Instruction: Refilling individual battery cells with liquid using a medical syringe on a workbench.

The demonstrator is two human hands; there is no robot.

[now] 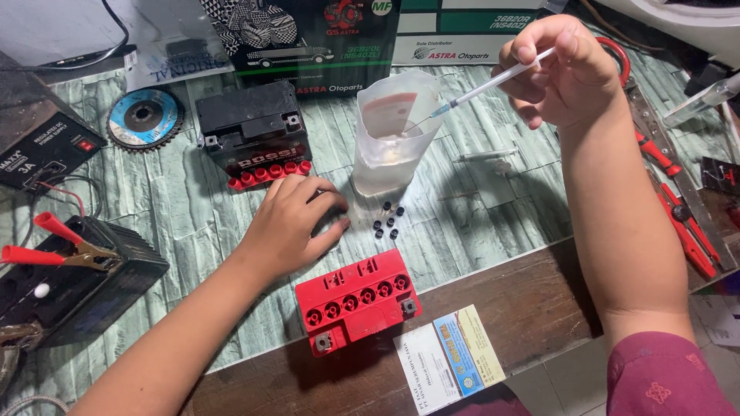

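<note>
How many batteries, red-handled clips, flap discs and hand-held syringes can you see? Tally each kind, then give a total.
Batteries: 3 – red-topped battery, black battery with red caps, black battery under the clips
Red-handled clips: 2 – upper clip, lower clip
Flap discs: 1 – flap disc
Syringes held: 1 – syringe in the right hand
Total: 7

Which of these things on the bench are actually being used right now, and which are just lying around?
In use:
right hand holding a syringe
translucent pouch of liquid under the syringe's tip
left hand resting on the table
red-topped battery and small black caps close by

Lying about:
grinding disc
black battery
red clamps
red-handled pliers
</note>
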